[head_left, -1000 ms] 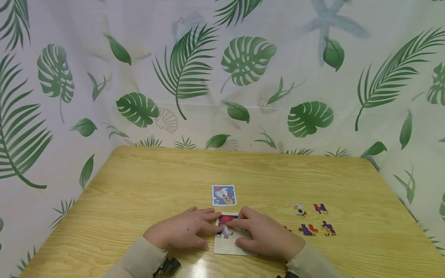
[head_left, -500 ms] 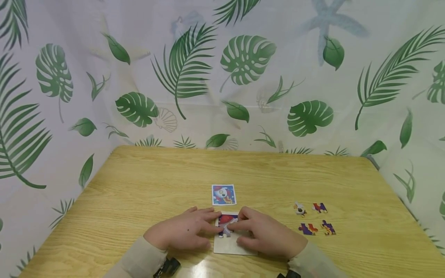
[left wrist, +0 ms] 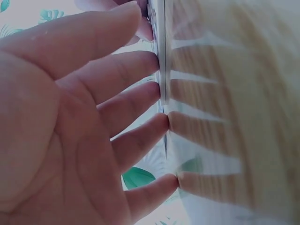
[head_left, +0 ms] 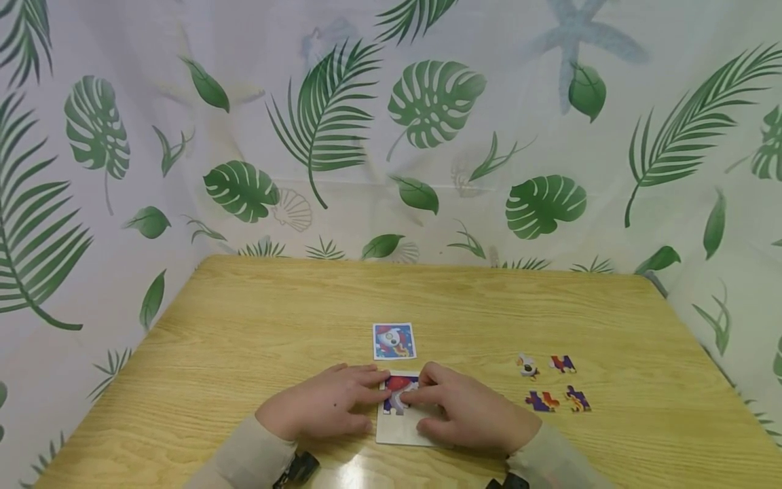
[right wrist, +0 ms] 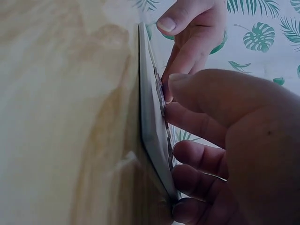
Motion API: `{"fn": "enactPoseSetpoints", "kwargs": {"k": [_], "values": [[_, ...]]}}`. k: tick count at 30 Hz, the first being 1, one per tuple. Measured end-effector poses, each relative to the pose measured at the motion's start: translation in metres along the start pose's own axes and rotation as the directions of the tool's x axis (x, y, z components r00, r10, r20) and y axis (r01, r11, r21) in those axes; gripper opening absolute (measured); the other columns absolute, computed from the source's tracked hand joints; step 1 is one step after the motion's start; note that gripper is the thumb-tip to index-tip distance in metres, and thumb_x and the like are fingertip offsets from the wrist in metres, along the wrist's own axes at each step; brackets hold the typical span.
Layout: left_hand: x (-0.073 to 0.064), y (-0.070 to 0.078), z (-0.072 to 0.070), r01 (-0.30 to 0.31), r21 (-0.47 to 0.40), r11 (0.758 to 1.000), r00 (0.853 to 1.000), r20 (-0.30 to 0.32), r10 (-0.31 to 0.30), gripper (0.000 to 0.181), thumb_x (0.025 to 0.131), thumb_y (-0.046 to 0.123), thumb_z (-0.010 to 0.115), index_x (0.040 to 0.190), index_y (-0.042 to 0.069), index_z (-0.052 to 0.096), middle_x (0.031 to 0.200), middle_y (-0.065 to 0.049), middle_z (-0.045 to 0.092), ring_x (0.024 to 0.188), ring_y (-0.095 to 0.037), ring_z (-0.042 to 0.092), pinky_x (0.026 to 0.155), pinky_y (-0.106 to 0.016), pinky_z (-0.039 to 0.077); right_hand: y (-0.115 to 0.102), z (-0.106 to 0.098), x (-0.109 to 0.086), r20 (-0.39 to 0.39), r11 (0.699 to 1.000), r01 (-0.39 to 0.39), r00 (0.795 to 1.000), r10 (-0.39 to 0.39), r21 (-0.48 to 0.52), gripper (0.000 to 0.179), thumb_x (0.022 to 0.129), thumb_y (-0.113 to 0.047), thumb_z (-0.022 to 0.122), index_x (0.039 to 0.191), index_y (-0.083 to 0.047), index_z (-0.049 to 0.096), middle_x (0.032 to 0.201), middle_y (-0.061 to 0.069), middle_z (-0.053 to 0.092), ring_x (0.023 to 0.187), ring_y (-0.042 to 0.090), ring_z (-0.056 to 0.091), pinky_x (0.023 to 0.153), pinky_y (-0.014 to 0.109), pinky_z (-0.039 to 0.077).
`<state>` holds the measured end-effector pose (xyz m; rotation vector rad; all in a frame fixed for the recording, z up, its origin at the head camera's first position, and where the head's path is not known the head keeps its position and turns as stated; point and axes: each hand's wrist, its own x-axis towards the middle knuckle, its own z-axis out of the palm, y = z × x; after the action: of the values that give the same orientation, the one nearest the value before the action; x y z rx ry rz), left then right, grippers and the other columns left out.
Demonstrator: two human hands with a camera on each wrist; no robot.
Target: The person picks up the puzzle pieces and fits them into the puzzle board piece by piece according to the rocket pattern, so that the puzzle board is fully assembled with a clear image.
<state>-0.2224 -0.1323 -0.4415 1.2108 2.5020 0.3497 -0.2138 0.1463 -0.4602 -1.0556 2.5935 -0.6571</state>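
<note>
A small pale puzzle board point(head_left: 403, 432) lies before me, its upper left part covered by joined jigsaw pieces with a red shape point(head_left: 400, 384). My left hand point(head_left: 332, 402) rests beside the board with fingers spread, its fingertips at the left edge and on the pieces. My right hand point(head_left: 470, 411) reaches over the board from the right. Its index finger point(head_left: 421, 395) presses a grey-white jigsaw piece point(head_left: 394, 405) below the red shape. In the right wrist view, the other fingertips touch the board point(right wrist: 151, 110) or its pieces. The right hand hides the board's right side.
A picture card point(head_left: 394, 341) of a white rocket lies just beyond the board. To the right on the wooden table point(head_left: 275, 312) are loose jigsaw pieces: a white one point(head_left: 527, 367), a red and purple one point(head_left: 563, 364), and two purple ones with flames, left point(head_left: 540, 401) and right point(head_left: 576, 399).
The grey-white piece has shifted slightly up and straightened against the pieces above it. My right hand has moved slightly right and hides a red bit seen beside it before. My left hand stays nearly still.
</note>
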Motion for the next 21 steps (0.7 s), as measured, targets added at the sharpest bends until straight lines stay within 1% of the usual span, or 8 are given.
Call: {"fn": "enactPoseSetpoints", "kwargs": {"k": [3, 6, 9, 12, 15, 18, 21], "values": [[0.001, 0.000, 0.000, 0.006, -0.003, 1.000, 1.000, -0.002, -0.006, 0.058, 0.100, 0.040, 0.061, 0.154, 0.027, 0.045, 0.162, 0.003, 0.033, 0.150, -0.021, 0.027, 0.116, -0.058, 0.025, 0.000, 0.000, 0.001, -0.002, 1.000, -0.005, 1.000, 0.005, -0.002, 0.039, 0.096, -0.041, 0.065, 0.135, -0.039, 0.065, 0.108, -0.012, 0.048, 0.084, 0.007, 0.049, 0.070, 0.025, 0.045], [0.001, 0.001, 0.001, 0.010, 0.000, 1.000, 1.000, -0.016, -0.010, 0.060, 0.099, 0.040, 0.063, 0.155, 0.030, 0.045, 0.162, 0.002, 0.034, 0.149, -0.022, 0.029, 0.115, -0.059, 0.026, 0.000, 0.000, 0.001, -0.003, 1.000, -0.027, 1.000, 0.027, 0.012, 0.039, 0.096, -0.042, 0.065, 0.135, -0.041, 0.064, 0.109, -0.012, 0.048, 0.085, 0.007, 0.050, 0.071, 0.025, 0.045], [0.001, 0.004, 0.003, 0.017, 0.006, 1.000, 0.999, -0.038, -0.017, 0.061, 0.097, 0.042, 0.067, 0.153, 0.029, 0.047, 0.162, -0.002, 0.034, 0.148, -0.024, 0.031, 0.115, -0.058, 0.027, -0.001, 0.000, 0.001, 0.002, 0.998, -0.047, 0.999, 0.047, 0.032, 0.038, 0.096, -0.043, 0.066, 0.134, -0.043, 0.064, 0.110, -0.012, 0.048, 0.086, 0.008, 0.051, 0.072, 0.026, 0.046], [0.003, 0.007, 0.005, 0.046, -0.013, 0.999, 0.997, -0.061, -0.047, 0.065, 0.094, 0.043, 0.070, 0.153, 0.028, 0.048, 0.164, -0.005, 0.029, 0.148, -0.025, 0.030, 0.115, -0.058, 0.026, -0.001, 0.000, 0.000, 0.000, 0.999, -0.040, 0.999, 0.040, 0.037, 0.036, 0.097, -0.042, 0.065, 0.133, -0.042, 0.066, 0.109, -0.012, 0.048, 0.085, 0.008, 0.051, 0.071, 0.025, 0.046], [0.005, 0.010, 0.009, 0.089, -0.056, 0.994, 0.994, -0.065, -0.093, 0.070, 0.091, 0.044, 0.073, 0.154, 0.028, 0.046, 0.166, -0.004, 0.025, 0.149, -0.025, 0.027, 0.117, -0.058, 0.022, 0.000, 0.000, 0.001, -0.012, 0.999, -0.023, 1.000, 0.023, 0.034, 0.034, 0.097, -0.041, 0.065, 0.132, -0.041, 0.067, 0.107, -0.012, 0.048, 0.083, 0.007, 0.050, 0.069, 0.025, 0.045], [0.008, 0.013, 0.012, 0.118, -0.060, 0.991, 0.991, -0.063, -0.122, 0.077, 0.087, 0.046, 0.076, 0.155, 0.027, 0.045, 0.166, -0.001, 0.025, 0.150, -0.024, 0.025, 0.117, -0.059, 0.020, 0.002, 0.001, 0.001, -0.017, 0.999, -0.013, 1.000, 0.014, 0.042, 0.033, 0.098, -0.040, 0.065, 0.130, -0.039, 0.068, 0.106, -0.012, 0.049, 0.082, 0.007, 0.050, 0.069, 0.025, 0.045], [0.010, 0.016, 0.013, 0.126, -0.041, 0.991, 0.989, -0.070, -0.129, 0.080, 0.085, 0.047, 0.078, 0.155, 0.027, 0.045, 0.165, -0.002, 0.027, 0.149, -0.025, 0.026, 0.116, -0.059, 0.021, 0.005, 0.000, 0.000, -0.029, 0.998, -0.017, 0.999, 0.018, 0.059, 0.029, 0.098, -0.038, 0.066, 0.127, -0.037, 0.070, 0.106, -0.014, 0.052, 0.082, 0.006, 0.052, 0.070, 0.025, 0.047]]}}
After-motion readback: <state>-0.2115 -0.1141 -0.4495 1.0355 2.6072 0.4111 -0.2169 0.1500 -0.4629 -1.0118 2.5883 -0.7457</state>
